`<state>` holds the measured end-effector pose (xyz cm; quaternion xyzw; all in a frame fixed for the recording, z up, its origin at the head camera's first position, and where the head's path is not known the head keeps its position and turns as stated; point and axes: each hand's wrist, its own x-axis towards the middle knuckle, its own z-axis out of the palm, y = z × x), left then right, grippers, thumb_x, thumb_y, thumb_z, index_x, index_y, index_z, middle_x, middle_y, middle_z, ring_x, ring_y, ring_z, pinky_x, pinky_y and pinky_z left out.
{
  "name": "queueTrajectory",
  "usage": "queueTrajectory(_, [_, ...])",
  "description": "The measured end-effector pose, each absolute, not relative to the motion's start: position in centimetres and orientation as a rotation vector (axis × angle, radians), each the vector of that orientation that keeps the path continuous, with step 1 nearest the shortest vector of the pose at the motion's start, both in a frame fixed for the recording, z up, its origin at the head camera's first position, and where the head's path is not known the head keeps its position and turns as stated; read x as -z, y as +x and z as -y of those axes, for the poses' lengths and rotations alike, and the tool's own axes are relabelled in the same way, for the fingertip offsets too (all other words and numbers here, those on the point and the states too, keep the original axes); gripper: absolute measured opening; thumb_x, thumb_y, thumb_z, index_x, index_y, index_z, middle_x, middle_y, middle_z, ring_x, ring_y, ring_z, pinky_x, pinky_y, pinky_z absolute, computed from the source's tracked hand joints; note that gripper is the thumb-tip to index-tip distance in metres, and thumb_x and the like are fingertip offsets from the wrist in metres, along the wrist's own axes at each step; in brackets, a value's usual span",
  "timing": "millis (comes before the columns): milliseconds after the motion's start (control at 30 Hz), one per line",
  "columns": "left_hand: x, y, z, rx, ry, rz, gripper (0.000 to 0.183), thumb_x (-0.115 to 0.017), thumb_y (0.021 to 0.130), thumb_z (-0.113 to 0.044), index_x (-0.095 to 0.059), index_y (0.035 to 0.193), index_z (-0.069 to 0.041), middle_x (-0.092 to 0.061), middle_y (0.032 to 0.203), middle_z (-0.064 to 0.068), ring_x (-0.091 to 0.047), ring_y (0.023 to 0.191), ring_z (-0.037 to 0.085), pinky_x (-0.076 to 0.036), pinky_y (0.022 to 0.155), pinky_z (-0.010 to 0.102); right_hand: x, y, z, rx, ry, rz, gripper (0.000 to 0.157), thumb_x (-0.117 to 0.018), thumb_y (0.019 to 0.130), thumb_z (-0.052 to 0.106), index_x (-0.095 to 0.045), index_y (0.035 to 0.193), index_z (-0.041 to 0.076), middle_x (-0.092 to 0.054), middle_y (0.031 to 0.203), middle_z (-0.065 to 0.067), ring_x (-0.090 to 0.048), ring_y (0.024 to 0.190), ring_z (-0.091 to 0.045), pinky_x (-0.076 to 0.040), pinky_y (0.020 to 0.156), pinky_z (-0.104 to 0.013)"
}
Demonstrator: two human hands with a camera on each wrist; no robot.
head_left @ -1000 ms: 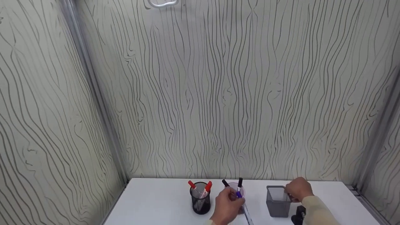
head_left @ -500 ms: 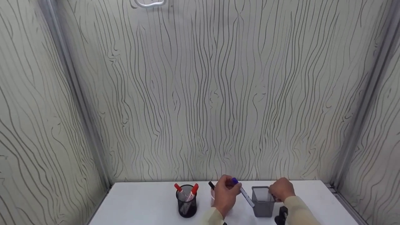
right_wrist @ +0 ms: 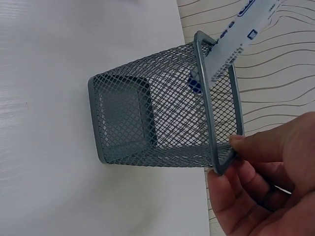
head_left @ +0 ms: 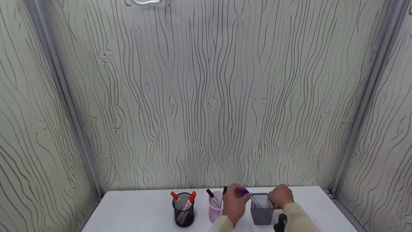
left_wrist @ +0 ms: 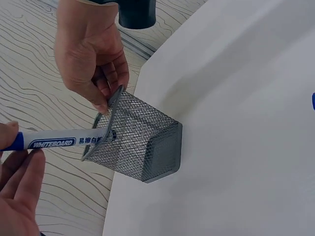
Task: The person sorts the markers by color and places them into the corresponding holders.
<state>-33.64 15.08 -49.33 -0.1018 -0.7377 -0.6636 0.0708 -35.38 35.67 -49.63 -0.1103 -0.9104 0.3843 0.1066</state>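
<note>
My left hand (head_left: 235, 201) pinches a whiteboard marker (left_wrist: 59, 139) by its blue-capped end. The marker has a white barrel, and its lower end dips slantwise through the mouth of a grey mesh pen holder (head_left: 262, 216). That square holder stands upright on the white table, with no other pen visible inside it in the right wrist view. At its right rim, my right hand (head_left: 281, 196) grips the edge between thumb and fingers, as the right wrist view shows at the thumb (right_wrist: 266, 143).
Left of the grey holder stands a pink mesh cup (head_left: 214, 211) with black-capped markers, partly behind my left hand. Farther left is a black mesh cup (head_left: 184, 214) holding red-capped markers. A blue object (left_wrist: 313, 101) shows at the left wrist view's right edge. A patterned wall rises behind.
My left hand has carried the blue-capped marker rightward from the pink cup, and its lower end has entered the grey holder. My right hand stays on the rim. The head view has shifted.
</note>
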Motion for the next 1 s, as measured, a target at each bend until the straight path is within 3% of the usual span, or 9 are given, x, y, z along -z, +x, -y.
queueTrajectory(367, [51.4, -33.1, -15.4, 1.879, -0.166, 2.321, 0.026, -0.09, 0.081, -0.024, -0.072, 0.095, -0.012, -0.073, 0.085, -0.004, -0.067, 0.077, 0.006, -0.056, 0.068, 0.027, 50.5, -35.6, -35.3, -1.185, -0.346, 2.674, 0.024, -0.065, 0.079, 0.003, -0.057, 0.056, 0.009, -0.059, 0.053, -0.002, -0.063, 0.051, -0.017, -0.058, 0.05, -0.031])
queueTrajectory(667, [52.0, -33.6, -13.2, 1.934, -0.045, 2.372, 0.024, -0.082, 0.091, -0.027, -0.069, 0.099, -0.009, -0.07, 0.086, 0.0, -0.068, 0.072, 0.01, -0.058, 0.065, 0.028, 49.8, -35.6, -35.9, -1.22, -0.337, 2.68, 0.025, -0.063, 0.078, 0.001, -0.054, 0.056, 0.012, -0.057, 0.055, 0.0, -0.063, 0.052, -0.016, -0.06, 0.052, -0.032])
queueTrajectory(1000, [52.4, -33.0, -11.8, 1.937, -0.028, 2.45, 0.026, -0.08, 0.091, -0.038, -0.074, 0.092, -0.013, -0.073, 0.08, -0.002, -0.068, 0.069, 0.011, -0.057, 0.061, 0.028, 49.6, -35.3, -36.1, -1.252, -0.336, 2.691, 0.02, -0.063, 0.081, 0.002, -0.063, 0.061, 0.004, -0.062, 0.057, -0.004, -0.06, 0.051, -0.016, -0.052, 0.048, -0.026])
